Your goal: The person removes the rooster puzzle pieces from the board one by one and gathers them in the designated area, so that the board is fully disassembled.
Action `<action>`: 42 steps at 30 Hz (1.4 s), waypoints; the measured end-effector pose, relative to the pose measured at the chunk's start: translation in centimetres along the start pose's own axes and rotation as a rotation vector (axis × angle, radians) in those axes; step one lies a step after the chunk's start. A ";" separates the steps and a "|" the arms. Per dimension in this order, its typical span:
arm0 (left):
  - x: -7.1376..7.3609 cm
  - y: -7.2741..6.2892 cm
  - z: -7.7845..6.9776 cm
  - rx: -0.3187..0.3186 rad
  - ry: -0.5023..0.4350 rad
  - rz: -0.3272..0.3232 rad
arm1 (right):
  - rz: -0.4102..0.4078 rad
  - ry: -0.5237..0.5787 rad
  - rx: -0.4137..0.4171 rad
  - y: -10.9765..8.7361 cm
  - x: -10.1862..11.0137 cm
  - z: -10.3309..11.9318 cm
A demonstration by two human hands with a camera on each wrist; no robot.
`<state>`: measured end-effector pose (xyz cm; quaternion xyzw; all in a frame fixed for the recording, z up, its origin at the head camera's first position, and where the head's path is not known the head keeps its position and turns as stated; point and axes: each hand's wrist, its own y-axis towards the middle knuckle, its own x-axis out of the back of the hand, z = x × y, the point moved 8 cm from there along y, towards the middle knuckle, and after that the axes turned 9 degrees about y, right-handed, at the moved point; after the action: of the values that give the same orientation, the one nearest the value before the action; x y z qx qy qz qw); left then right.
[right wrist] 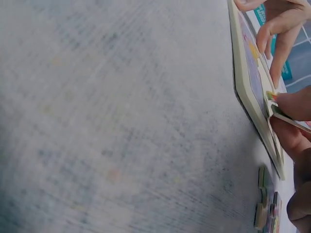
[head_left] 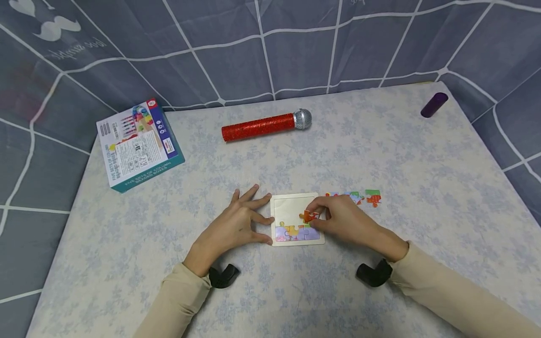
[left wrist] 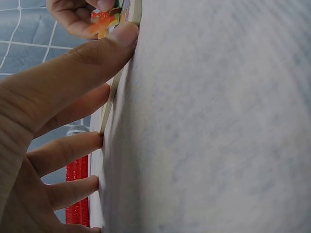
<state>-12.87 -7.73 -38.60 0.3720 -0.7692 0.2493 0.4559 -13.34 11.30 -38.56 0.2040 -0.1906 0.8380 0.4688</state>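
Note:
A small square puzzle tray (head_left: 291, 208) lies on the table with a row of joined lilac and yellow puzzle pieces (head_left: 296, 234) along its near side. My left hand (head_left: 234, 223) has its fingers spread, thumb and fingertips touching the tray's left edge. Over the tray's right part, my right hand (head_left: 348, 219) pinches a red-orange puzzle piece (head_left: 310, 216) between thumb and fingers. In the right wrist view the held piece (right wrist: 290, 119) is tilted, close to the tray's surface. Loose puzzle pieces (head_left: 374, 197) lie right of the tray, some partly hidden behind my right hand.
A red glittery microphone (head_left: 262, 126) lies behind the tray. To the back left is a printed bead-set box (head_left: 139, 143), and a purple cylinder (head_left: 434, 104) lies at the back right. Grey-blue checked cloth (head_left: 304, 56) hangs behind the table.

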 end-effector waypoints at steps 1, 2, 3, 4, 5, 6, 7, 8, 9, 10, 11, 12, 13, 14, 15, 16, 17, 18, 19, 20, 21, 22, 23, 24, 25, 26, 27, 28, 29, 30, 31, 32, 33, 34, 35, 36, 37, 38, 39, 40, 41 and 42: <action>0.0 0.0 0.0 0.001 -0.004 0.001 | -0.012 0.014 0.001 0.0 0.1 0.0; 0.0 0.0 0.0 0.001 -0.007 0.000 | -0.024 0.026 0.003 -0.1 0.3 0.0; 0.0 0.0 0.0 0.002 -0.011 0.000 | -0.035 0.039 0.000 -0.2 0.5 -0.1; 0.0 0.0 0.1 0.001 -0.011 -0.001 | -0.044 0.049 -0.004 -0.3 0.7 -0.2; 0.0 0.0 0.1 0.001 -0.011 -0.002 | -0.053 0.058 -0.010 -0.4 0.9 -0.3; 0.0 0.0 0.1 0.000 -0.010 -0.002 | -0.061 0.067 -0.020 -0.6 1.1 -0.5; 0.0 0.0 0.1 -0.001 -0.011 -0.002 | -0.066 0.076 -0.033 -0.8 1.4 -0.8; 0.0 0.0 0.1 -0.001 -0.008 -0.003 | -0.071 0.084 -0.045 -1.0 1.6 -1.1; 0.0 0.0 0.1 0.000 -0.007 -0.003 | -0.074 0.096 -0.058 -1.3 1.9 -1.5; 0.0 0.0 0.1 -0.001 -0.005 -0.004 | -0.079 0.108 -0.067 -1.6 2.3 -1.8; 0.0 0.0 0.1 -0.002 -0.005 -0.005 | -0.084 0.128 -0.079 -1.9 2.7 -2.1; 0.0 0.0 0.1 -0.004 -0.005 -0.006 | -0.090 0.144 -0.099 -2.3 3.1 -2.5; 0.0 0.0 0.1 -0.004 -0.004 -0.006 | -0.094 0.160 -0.120 -2.7 3.6 -2.9; 0.0 0.0 0.1 -0.007 0.002 -0.006 | -0.098 0.174 -0.132 -3.1 4.0 -3.2; 0.0 0.0 0.1 -0.009 0.005 -0.006 | -0.103 0.184 -0.149 -3.5 4.5 -3.5; 0.0 0.0 0.0 -0.013 0.008 -0.006 | -0.111 0.190 -0.167 -3.9 4.9 -3.8; 0.0 0.0 0.0 -0.013 0.009 -0.005 | -0.118 0.194 -0.190 -4.3 5.3 -4.2; 0.0 0.0 0.0 -0.013 0.011 -0.003 | -0.127 0.185 -0.206 -4.7 5.8 -4.6; 0.0 0.0 0.0 -0.013 0.012 -0.001 | -0.133 0.180 -0.214 -5.1 6.2 -4.9; 0.0 0.1 0.0 -0.013 0.013 -0.001 | -0.141 0.176 -0.223 -5.5 6.6 -5.2; 0.0 0.1 0.0 -0.013 0.013 0.001 | -0.149 0.168 -0.238 -5.9 7.0 -5.5; 0.0 0.1 0.0 -0.013 0.012 0.001 | -0.157 0.160 -0.245 -6.2 7.4 -5.8; 0.0 0.1 0.0 -0.012 0.011 0.002 | -0.164 0.152 -0.253 -6.6 7.8 -6.1; 0.0 0.1 0.0 -0.013 0.012 0.003 | -0.169 0.143 -0.263 -6.9 8.1 -6.5; 0.0 0.1 0.0 -0.013 0.011 0.002 | -0.172 0.138 -0.275 -7.2 8.4 -6.8; 0.0 0.1 0.0 -0.012 0.011 0.001 | -0.176 0.132 -0.287 -7.5 8.6 -7.1; 0.0 0.1 0.0 -0.012 0.010 0.001 | -0.179 0.123 -0.298 -7.8 8.9 -7.4; 0.0 0.1 0.0 -0.011 0.007 0.000 | -0.180 0.116 -0.306 -8.1 9.1 -7.7; 0.0 0.1 0.0 -0.010 0.006 0.000 | -0.182 0.114 -0.315 -8.3 9.2 -7.9; 0.0 0.1 0.0 -0.009 0.005 -0.001 | -0.183 0.111 -0.321 -8.4 9.3 -8.2; 0.0 0.1 0.0 -0.008 0.004 -0.001 | -0.186 0.109 -0.321 -8.6 9.4 -8.3; 0.0 0.1 0.0 -0.008 0.005 -0.001 | -0.187 0.106 -0.323 -8.7 9.4 -8.5; 0.0 0.1 0.0 -0.008 0.005 -0.001 | -0.190 0.103 -0.324 -8.7 9.5 -8.6; 0.0 0.1 0.0 -0.007 0.006 -0.001 | -0.193 0.100 -0.325 -8.8 9.5 -8.7; 0.0 0.1 0.0 -0.007 0.008 0.000 | -0.200 0.094 -0.320 -8.8 9.5 -8.7; 0.0 0.1 0.0 -0.008 0.011 -0.001 | -0.207 0.082 -0.314 -8.8 9.5 -8.7; -0.1 0.0 0.0 -0.007 0.014 -0.001 | -0.215 0.067 -0.306 -8.8 9.5 -8.7; -0.1 0.0 0.0 -0.008 0.016 -0.001 | -0.224 0.051 -0.299 -8.9 9.6 -8.6; 0.0 0.0 0.0 -0.008 0.017 -0.003 | -0.234 0.031 -0.291 -8.8 9.6 -8.5; 0.0 0.0 0.0 -0.007 0.018 -0.003 | -0.245 0.003 -0.282 -8.8 9.6 -8.4; 0.0 0.0 -0.1 -0.007 0.018 -0.004 | -0.256 -0.023 -0.272 -8.8 9.7 -8.2; 0.0 0.0 -0.1 -0.008 0.017 -0.005 | -0.263 -0.045 -0.266 -8.8 9.7 -8.1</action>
<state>-12.85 -7.65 -38.59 0.3698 -0.7654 0.2482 0.4646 -11.72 26.57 -39.28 0.1824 -0.2818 0.7320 0.5929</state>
